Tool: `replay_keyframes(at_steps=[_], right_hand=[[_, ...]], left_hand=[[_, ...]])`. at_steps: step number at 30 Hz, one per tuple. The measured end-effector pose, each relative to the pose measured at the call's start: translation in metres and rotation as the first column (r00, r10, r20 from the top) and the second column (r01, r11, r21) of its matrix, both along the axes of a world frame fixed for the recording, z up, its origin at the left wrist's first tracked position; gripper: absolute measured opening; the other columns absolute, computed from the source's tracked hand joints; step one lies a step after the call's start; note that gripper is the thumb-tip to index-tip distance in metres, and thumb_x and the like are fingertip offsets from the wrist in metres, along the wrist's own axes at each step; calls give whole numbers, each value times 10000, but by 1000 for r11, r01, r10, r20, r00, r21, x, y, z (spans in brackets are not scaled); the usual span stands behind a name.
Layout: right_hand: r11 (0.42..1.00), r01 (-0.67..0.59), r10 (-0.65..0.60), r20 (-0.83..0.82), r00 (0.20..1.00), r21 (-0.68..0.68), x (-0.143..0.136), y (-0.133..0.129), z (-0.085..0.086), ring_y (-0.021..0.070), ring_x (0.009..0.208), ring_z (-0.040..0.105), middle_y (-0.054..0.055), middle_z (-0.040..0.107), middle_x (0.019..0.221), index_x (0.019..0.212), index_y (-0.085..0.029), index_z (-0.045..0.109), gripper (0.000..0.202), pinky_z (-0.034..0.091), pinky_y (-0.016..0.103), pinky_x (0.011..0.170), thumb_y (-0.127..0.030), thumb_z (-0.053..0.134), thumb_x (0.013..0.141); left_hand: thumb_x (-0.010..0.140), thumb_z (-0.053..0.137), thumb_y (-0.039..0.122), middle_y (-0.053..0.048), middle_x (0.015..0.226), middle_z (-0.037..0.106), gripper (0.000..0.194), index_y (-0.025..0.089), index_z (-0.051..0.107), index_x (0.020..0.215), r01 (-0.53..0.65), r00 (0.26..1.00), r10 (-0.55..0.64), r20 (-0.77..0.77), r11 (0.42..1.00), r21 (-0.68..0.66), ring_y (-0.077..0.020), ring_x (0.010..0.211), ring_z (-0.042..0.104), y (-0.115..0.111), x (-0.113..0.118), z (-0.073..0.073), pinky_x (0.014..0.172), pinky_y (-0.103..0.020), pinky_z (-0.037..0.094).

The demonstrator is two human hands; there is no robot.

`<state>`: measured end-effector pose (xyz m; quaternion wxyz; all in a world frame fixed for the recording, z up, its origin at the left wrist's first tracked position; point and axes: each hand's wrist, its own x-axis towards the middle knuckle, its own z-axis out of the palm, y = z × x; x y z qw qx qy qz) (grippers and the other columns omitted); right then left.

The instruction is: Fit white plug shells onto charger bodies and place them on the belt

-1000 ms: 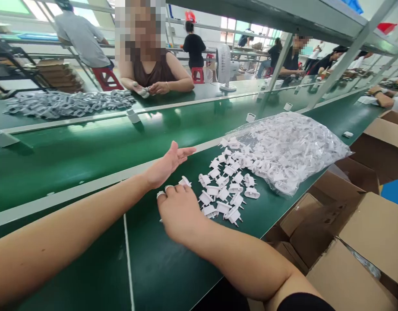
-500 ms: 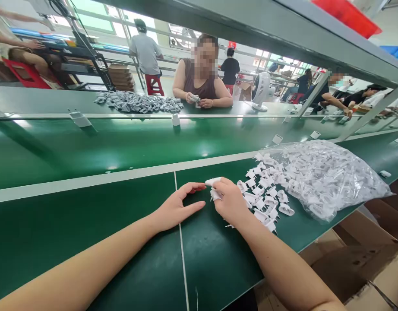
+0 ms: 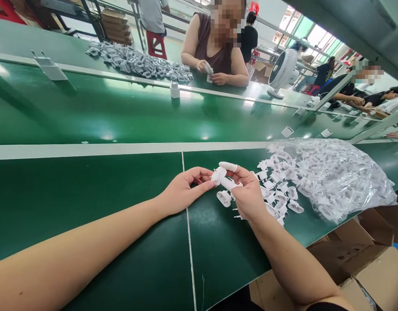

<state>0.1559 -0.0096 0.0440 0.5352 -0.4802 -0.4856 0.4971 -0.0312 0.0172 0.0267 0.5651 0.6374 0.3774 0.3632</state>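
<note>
A small white plug housing is between my two hands above the green table. My left hand pinches its left side between thumb and fingers. My right hand wears white finger covers on the thumb and index finger, whose tips rest at the housing's right side. Just below lies another white plug housing with its hollow end showing. Plug pins poke out beneath the right hand. Beside it is a loose pile of white plug housings, partly hidden by that hand.
A clear plastic bag full of white plug parts lies at the right. Cardboard boxes stand below the table edge. A green conveyor belt carries spaced white chargers. Across it, a co-worker handles a part beside a grey pile and fan.
My right hand has moved slightly right and its fingers have spread. My left fingers have closed on the plug housing. The view has tilted and shifted downward.
</note>
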Motion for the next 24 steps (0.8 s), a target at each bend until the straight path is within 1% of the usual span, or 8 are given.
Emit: replay_keyframes(at_steps=[4, 8, 10, 13, 16, 19, 21, 24], right_hand=[[1000, -13, 13, 3, 1000, -8, -1, -6, 1, 216, 1000, 712, 55, 758, 1056, 1124, -248, 744, 451, 601, 310, 764, -250, 830, 681], [999, -31, 31, 29, 999, -9, -2, -8, 4, 169, 809, 692, 22, 732, 926, 1127, -250, 746, 471, 599, 296, 682, -286, 865, 673], [999, -30, 29, 12, 999, 36, -2, -9, 6, 154, 781, 681, 16, 733, 930, 1089, -250, 751, 440, 610, 308, 713, -276, 870, 666], [989, -26, 21, 39, 999, 149, -3, -11, 10, 165, 851, 707, 17, 744, 1001, 1048, -259, 740, 365, 625, 348, 824, -260, 857, 702], [944, -10, -56, 190, 980, 331, -4, -16, 10, 185, 922, 714, 23, 732, 1030, 1007, -275, 738, 237, 624, 371, 864, -239, 811, 784], [857, -14, -167, 304, 938, 515, -3, -18, 5, 204, 1027, 699, 35, 726, 1084, 971, -296, 745, 189, 608, 399, 917, -170, 764, 833], [821, -21, -200, 321, 926, 571, -1, -19, 2, 221, 1091, 691, 38, 729, 1118, 963, -303, 741, 209, 600, 426, 948, -135, 746, 839], [799, -20, -224, 328, 918, 601, 0, -19, 0, 225, 1055, 715, 40, 739, 1111, 964, -303, 726, 195, 618, 444, 927, -144, 729, 851]], left_hand=[[858, 674, 631, -51, 933, 756, 424, 217, 686, 948, -37, 997, 41, 73, 998, -49, -232, 915, 692, -4, 0, 7, 896, -373, 550], [886, 642, 620, -29, 864, 737, 395, 232, 714, 855, -81, 994, 83, 70, 996, -38, -219, 861, 670, -9, -1, 20, 844, -339, 552], [899, 640, 590, -28, 859, 734, 366, 238, 730, 855, -104, 991, 106, 83, 994, -27, -216, 852, 660, -12, -1, 26, 836, -335, 553], [898, 667, 537, -35, 899, 747, 306, 242, 751, 901, -120, 985, 120, 123, 993, -10, -215, 856, 662, -15, -1, 31, 827, -332, 563], [892, 688, 500, -45, 937, 760, 286, 241, 762, 988, -116, 983, 114, 146, 993, 6, -225, 874, 685, -19, -1, 33, 829, -344, 581], [903, 684, 467, -47, 946, 759, 267, 249, 761, 1038, -149, 983, 140, 116, 986, 71, -221, 855, 691, -23, -3, 35, 814, -348, 589], [899, 690, 448, -47, 955, 754, 253, 256, 760, 1049, -192, 980, 182, 79, 972, 137, -224, 847, 687, -27, -4, 36, 821, -360, 588], [899, 683, 415, -52, 981, 750, 229, 260, 753, 1053, -216, 976, 207, 61, 951, 220, -238, 874, 684, -32, -5, 37, 854, -386, 581]])
